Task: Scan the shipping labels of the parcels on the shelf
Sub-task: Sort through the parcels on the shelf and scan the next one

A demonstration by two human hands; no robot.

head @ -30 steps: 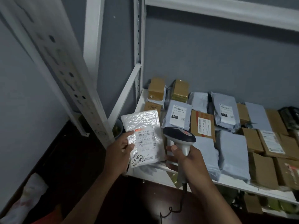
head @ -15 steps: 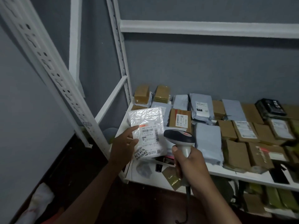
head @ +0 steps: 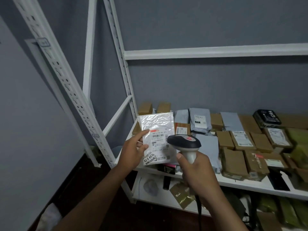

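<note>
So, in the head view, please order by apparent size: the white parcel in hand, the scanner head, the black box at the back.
1. white parcel
2. scanner head, black box: look alike; nearness differs, unsure.

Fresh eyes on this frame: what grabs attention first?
Centre frame, the left hand holds up a crinkled silver mailer, label facing the camera. Just right of it, the right hand grips a barcode scanner whose red light glows on top. Behind, brown boxes and grey mailers crowd the white shelf.
</note>
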